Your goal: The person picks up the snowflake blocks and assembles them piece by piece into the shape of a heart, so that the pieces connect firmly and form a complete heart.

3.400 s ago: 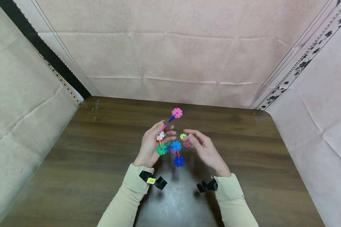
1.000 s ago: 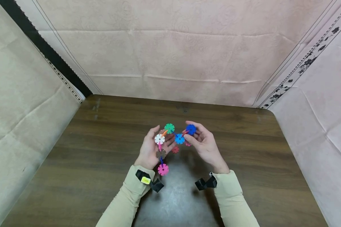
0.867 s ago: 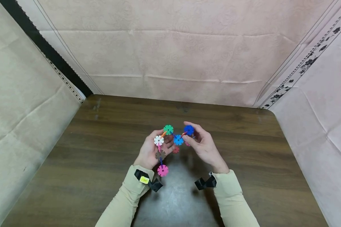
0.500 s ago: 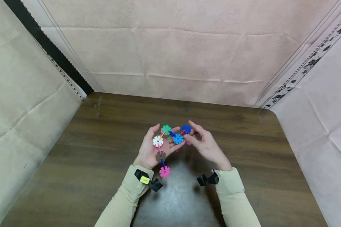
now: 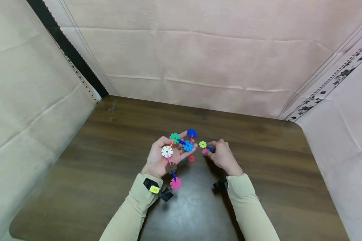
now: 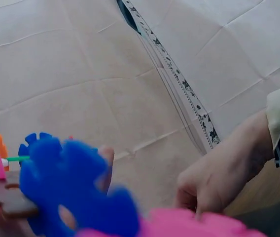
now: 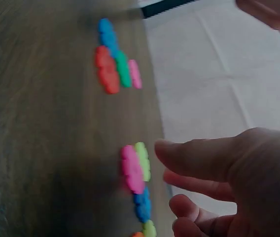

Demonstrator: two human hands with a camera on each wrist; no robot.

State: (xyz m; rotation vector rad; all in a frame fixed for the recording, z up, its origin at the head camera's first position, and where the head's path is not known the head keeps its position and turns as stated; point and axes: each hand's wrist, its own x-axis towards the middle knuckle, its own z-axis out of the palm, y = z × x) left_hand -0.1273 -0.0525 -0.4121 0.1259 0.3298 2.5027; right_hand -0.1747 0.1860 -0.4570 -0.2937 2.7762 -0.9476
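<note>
The left hand (image 5: 158, 160) is turned palm up, its fingers rather straight, and a chain of flower-shaped discs (image 5: 167, 151) lies over it; whether the thumb also presses this chain, I cannot tell. The right hand (image 5: 224, 157) has thumb and fingers a little apart and holds nothing, just beside some loose discs (image 7: 132, 169) on the table (image 5: 259, 167). A red disc (image 5: 191, 158) lies there too, near the left fingers. The table is of brown wood and extends widely on both sides of the arms. Its far edge, well beyond the discs, meets pale cloth (image 5: 199, 60).
</note>
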